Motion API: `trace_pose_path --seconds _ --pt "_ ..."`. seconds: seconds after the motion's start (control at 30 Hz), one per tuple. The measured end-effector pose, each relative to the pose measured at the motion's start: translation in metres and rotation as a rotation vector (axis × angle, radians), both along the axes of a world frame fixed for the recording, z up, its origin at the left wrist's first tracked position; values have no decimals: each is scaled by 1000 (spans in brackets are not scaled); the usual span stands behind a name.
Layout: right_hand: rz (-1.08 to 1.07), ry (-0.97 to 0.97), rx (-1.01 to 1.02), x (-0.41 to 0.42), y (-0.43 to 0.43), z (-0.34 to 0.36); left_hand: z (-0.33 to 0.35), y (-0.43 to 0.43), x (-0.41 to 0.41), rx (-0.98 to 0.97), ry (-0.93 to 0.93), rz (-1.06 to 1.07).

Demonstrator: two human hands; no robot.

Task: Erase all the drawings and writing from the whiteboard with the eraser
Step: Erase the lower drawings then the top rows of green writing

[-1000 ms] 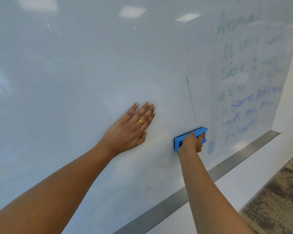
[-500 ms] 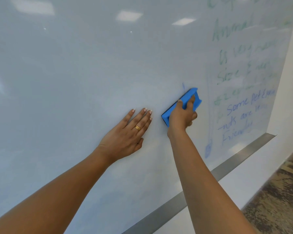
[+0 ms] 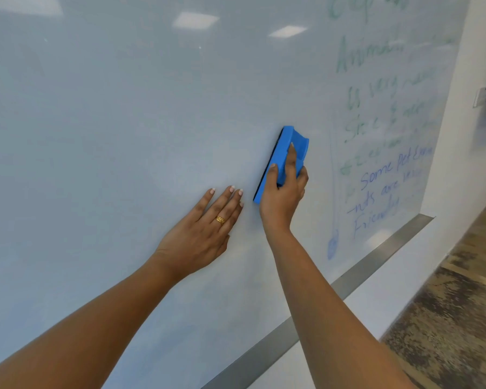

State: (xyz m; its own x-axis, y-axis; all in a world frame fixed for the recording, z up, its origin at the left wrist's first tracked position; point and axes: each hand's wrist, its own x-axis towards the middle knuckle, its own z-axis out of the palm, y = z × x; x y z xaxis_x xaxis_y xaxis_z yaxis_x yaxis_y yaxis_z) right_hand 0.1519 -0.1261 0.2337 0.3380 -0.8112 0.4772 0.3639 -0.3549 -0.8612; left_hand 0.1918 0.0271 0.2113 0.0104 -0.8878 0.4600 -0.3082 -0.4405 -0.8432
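Head view: the right hand (image 3: 281, 197) grips the blue eraser (image 3: 292, 144). The thumb lies on its left edge, 1 finger stretches straight along its back, and the remaining fingers curl round its right edge. The eraser stands nearly upright, its top leaning slightly right, with its dark felt face pressed flat against the whiteboard (image 3: 124, 122). It sits just left of the written area.

The left hand (image 3: 202, 234) lies open and flat on the board, fingers straight and close together. Its fingertips are just beside the eraser's lower end, with a narrow gap between them. A gold ring (image 3: 220, 220) shows on 1 finger.

The green writing (image 3: 376, 88) fills the upper right of the board, faded and smeared. "Anim", "Is very" and "Size" can be made out; the other words are too blurred to read. Below it, the blue writing (image 3: 387, 178) reads "Some pet", "nts are" and "Friendly". A thin blue line (image 3: 332, 242) runs down the left side of the text and ends in a small blue blob near the board's lower edge.

A metal rail (image 3: 348, 282) runs along the bottom of the board, above a patterned floor (image 3: 460, 304).
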Motion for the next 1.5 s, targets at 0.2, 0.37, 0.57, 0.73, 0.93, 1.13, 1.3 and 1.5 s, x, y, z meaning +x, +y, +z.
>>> trace_pose_path --seconds 0.2,0.37,0.57,0.73,0.93,1.13,1.3,1.5 --pt "3 46 371 5 -21 -47 -2 -1 0 8 -15 8" --pt "6 58 463 4 -28 -65 0 -2 -1 13 -9 27" --pt "-67 66 322 9 -27 -45 2 -4 -5 -14 53 30" --pt "-83 -52 66 15 -39 -10 8 -25 -8 -13 77 40" --pt "-130 -44 -239 17 -74 14 39 -80 2 14 77 11" --pt "-59 -47 -196 22 -115 37 48 -127 10 -15 4 71" --pt "-12 -32 -69 26 -135 23 40 -135 12 -41 -49 106" --pt "3 -9 96 24 -145 -45 36 -138 11 -58 -54 100"
